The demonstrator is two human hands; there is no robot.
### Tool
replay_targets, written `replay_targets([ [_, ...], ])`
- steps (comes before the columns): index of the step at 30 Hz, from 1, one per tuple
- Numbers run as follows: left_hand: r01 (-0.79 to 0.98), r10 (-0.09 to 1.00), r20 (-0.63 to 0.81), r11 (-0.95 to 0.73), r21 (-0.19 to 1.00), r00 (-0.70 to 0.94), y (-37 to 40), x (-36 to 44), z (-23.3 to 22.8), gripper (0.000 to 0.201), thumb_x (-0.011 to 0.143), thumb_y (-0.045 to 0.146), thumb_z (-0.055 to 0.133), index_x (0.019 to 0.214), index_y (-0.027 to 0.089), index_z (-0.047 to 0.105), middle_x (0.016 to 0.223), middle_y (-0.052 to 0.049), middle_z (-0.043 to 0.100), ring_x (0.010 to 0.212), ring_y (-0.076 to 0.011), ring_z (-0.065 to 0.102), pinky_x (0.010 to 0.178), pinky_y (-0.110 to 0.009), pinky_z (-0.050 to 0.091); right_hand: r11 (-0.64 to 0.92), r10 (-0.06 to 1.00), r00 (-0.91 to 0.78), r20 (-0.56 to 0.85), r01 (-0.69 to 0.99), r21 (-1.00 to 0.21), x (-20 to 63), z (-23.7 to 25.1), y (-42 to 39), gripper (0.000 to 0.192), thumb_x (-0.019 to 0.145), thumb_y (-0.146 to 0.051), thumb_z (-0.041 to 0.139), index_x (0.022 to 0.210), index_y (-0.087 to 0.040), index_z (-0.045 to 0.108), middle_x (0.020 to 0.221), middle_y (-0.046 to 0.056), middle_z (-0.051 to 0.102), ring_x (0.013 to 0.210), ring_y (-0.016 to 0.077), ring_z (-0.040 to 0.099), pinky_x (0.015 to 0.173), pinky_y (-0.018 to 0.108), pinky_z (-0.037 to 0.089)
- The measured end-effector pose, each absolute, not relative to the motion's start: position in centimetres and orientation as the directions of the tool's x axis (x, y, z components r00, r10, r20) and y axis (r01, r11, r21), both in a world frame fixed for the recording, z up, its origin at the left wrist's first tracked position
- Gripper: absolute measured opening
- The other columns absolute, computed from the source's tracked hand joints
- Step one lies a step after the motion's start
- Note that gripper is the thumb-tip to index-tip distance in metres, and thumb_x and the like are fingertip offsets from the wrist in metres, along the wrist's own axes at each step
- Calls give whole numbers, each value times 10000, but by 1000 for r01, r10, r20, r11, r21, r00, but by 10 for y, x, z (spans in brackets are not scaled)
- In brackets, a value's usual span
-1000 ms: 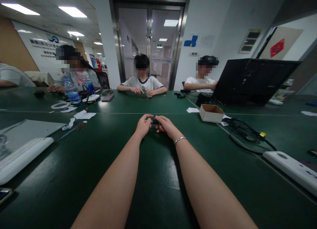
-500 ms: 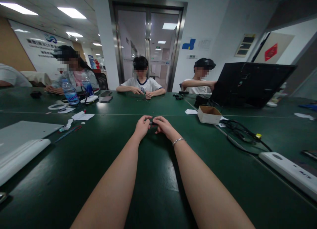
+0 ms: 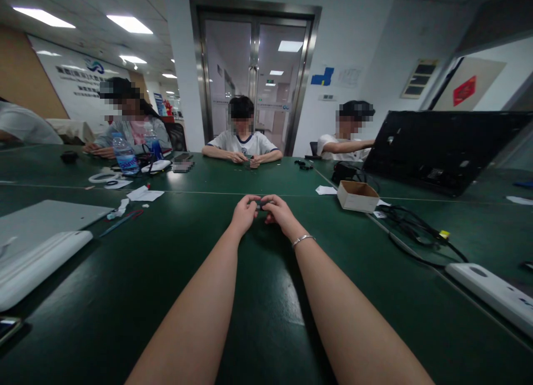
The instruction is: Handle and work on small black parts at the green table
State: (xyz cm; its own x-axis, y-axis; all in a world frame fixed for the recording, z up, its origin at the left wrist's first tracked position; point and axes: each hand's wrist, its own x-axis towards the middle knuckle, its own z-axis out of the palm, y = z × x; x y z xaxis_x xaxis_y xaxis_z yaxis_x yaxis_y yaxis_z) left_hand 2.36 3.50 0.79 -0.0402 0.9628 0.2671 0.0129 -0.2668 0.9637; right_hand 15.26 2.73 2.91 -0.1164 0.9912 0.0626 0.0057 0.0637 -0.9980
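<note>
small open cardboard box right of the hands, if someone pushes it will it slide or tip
The small open brown cardboard box looks low and wide, so it would probably slide rather than tip. The glossy dark green table likely offers little grip. Thin cardboard suggests it is light and dents if squeezed.

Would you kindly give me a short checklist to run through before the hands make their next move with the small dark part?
1. Both hands on the part: left hand and right hand meet at the small dark part. Ok.
2. Firmness of the grip: fingers cover most of the part. Cannot tell.
3. Table in front of the forearms is bare. Ok.
4. Cardboard box stands apart, to the right of the hands. Ok.
5. Black cables lie well off to the right, not near the wrists. Ok.
6. Bracelet on the right wrist hangs free of the part. Ok.
</note>
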Motion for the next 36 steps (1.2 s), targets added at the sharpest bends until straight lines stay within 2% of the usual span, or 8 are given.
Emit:
replay_targets([
  [7, 16, 967, 248, -247, 969, -63, 33, 25, 12, 190, 808, 169, 463, 938, 138, 597, 467, 54, 449, 437, -91, 429, 471, -191, 321, 53, 985, -162, 62, -57, -997, 156, 23, 29, 171, 893, -332, 538, 830, -172, 540, 540, -52, 526, 289, 45, 352, 262, 147, 292],
  [11, 29, 958, 284, -283, 959, -46, 33, 26, 11, 177, 858, 224, 448, 894, 139, 599, 478, 47, 450, 442, -86, 422, 475, -192, 320, 72, 989, -121, 81, -77, -994, 155, 23, 31, 47, 856, -198, 536, 888, -176, 563, 567, -54, 547, 305, 51, 395, 285, 148, 335],
  [15, -6, 965, 261, -261, 965, -16, 33, 27, 10, 228, 891, 297, 430, 874, 135, 590, 501, 37, 475, 438, -80, 415, 462, -192, 319, 93, 992, -76, 101, -102, -990, 156, 22, 31, 82, 847, -164, 516, 915, -180, 558, 607, -50, 570, 328, 55, 436, 304, 149, 365],
  [19, -30, 980, 197, -196, 980, 32, 33, 28, 10, 162, 829, 283, 551, 903, 139, 557, 510, 46, 507, 427, -78, 428, 464, -195, 339, 71, 996, -44, 78, -140, -988, 159, 19, 32, 94, 837, -166, 521, 925, -182, 548, 627, -50, 574, 345, 52, 450, 317, 149, 388],
  [23, 11, 972, 228, -229, 973, 49, 35, 28, 7, 217, 805, 331, 604, 892, 141, 547, 510, 45, 518, 439, -79, 451, 474, -194, 346, 90, 995, -36, 96, -141, -986, 161, 17, 33, 105, 800, -161, 548, 902, -183, 561, 666, -40, 585, 366, 55, 469, 329, 157, 408],
  [28, 125, 974, 223, -225, 966, 30, 37, 26, -1, 308, 845, 461, 516, 830, 157, 561, 563, 19, 556, 459, -91, 500, 477, -205, 371, 71, 994, -72, 83, -153, -986, 161, 17, 31, 143, 762, -166, 556, 904, -179, 564, 684, -35, 605, 372, 57, 478, 345, 163, 420],
  [32, 148, 957, 289, -288, 946, 22, 37, 26, -4, 293, 838, 409, 536, 1032, 190, 564, 685, 8, 617, 492, -90, 533, 489, -203, 392, 114, 988, -87, 127, -141, -983, 162, 17, 31, 176, 727, -167, 575, 903, -173, 571, 552, -71, 539, 351, 66, 448, 330, 162, 400],
  [36, 90, 941, 334, -338, 937, 53, 37, 27, -3, 252, 818, 348, 564, 989, 165, 590, 657, 1, 592, 543, -100, 539, 520, -203, 417, 117, 988, -84, 129, -135, -984, 164, 15, 32, 203, 704, -181, 588, 905, -168, 574, 543, -73, 536, 347, 67, 439, 325, 164, 390],
])
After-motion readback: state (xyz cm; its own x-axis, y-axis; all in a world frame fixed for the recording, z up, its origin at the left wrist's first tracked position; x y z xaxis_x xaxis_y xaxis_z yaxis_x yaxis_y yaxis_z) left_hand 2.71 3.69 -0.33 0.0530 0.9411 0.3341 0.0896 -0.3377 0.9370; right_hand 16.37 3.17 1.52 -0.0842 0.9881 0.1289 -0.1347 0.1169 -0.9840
